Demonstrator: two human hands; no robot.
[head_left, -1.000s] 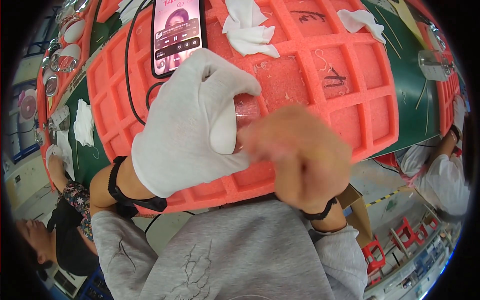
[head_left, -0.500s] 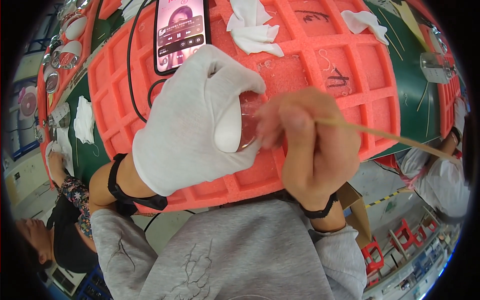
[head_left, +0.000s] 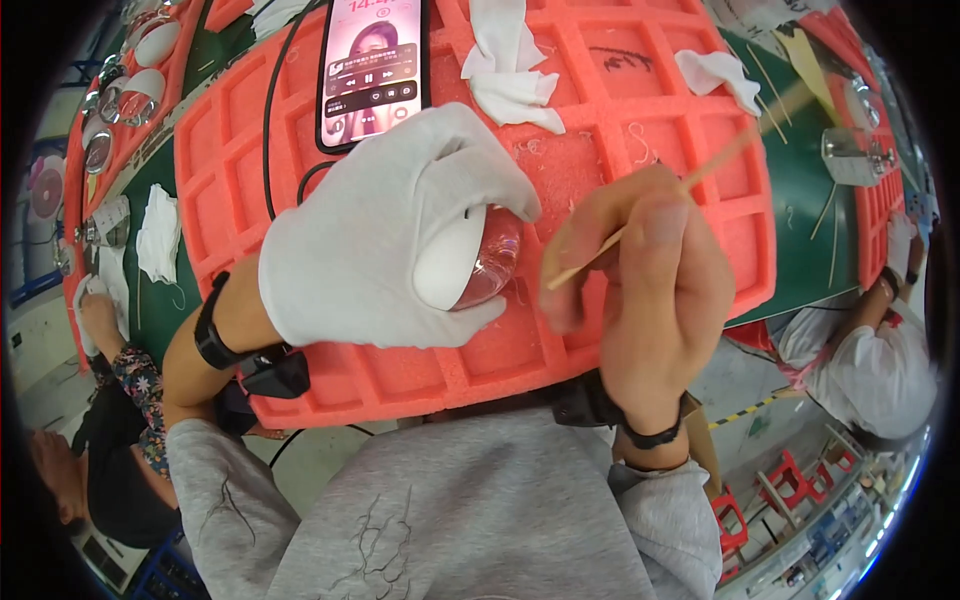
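My left hand (head_left: 365,240), in a white cloth glove, is closed around a rounded piece that is half white and half clear (head_left: 490,262). The clear side faces my right hand; the gloved palm and fingers hide part of the white side. My bare right hand (head_left: 655,270) pinches a thin wooden stick (head_left: 625,232). One tip of the stick points down and left toward the rounded piece, apart from it. Its other end slants up to the right and is blurred. Both hands are over a pink foam tray (head_left: 420,375) with square compartments.
A phone (head_left: 372,75) with a lit screen and a black cable (head_left: 270,120) lie on the tray's far left. White cloths (head_left: 512,85) rest farther back. Thin sticks (head_left: 833,235) and a clear box (head_left: 850,157) are on the green table at right. Other people work at both sides.
My right hand has turned the stick, so its tip now points down-left and its long end up-right. The rounded piece has shifted slightly left with my left hand.
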